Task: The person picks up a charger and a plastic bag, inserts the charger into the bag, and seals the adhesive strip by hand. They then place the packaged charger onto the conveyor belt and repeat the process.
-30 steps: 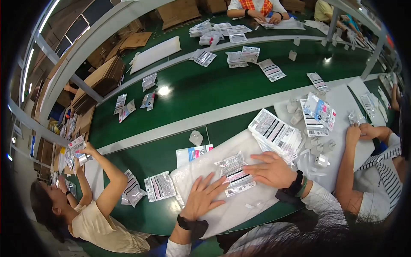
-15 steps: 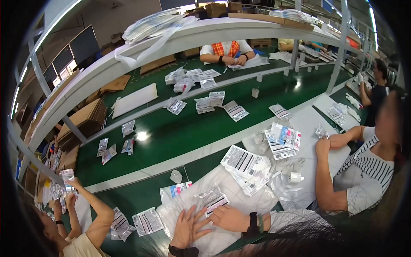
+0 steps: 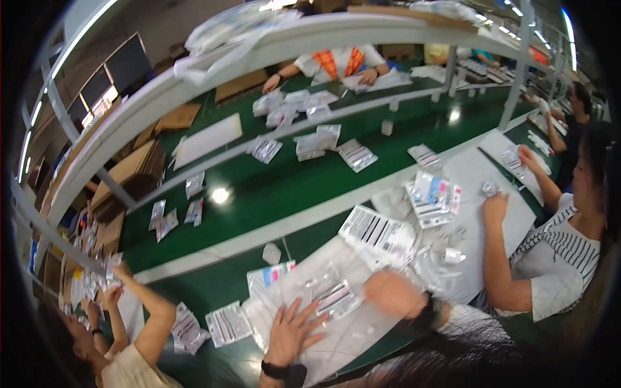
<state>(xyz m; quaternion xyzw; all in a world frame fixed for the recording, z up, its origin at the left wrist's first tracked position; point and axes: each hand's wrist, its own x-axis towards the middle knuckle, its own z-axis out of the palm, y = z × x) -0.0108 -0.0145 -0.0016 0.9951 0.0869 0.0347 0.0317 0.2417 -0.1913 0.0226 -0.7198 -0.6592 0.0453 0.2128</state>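
bare left hand, kinda blurry bare right hand, 2 chunky black wristbands, 1 per wrist, whitish textured sleeve on the right arm, dark hair straggling in below

On my feed, I have moved my bare right hand, now blurred, off the flat silver-and-white printed packet to its right, parting it from my bare left hand. Across the green table, the orange-checked-vest co-worker has separated both hands; the striped-garment co-worker at right has too, one hand now extended farther up the bench.
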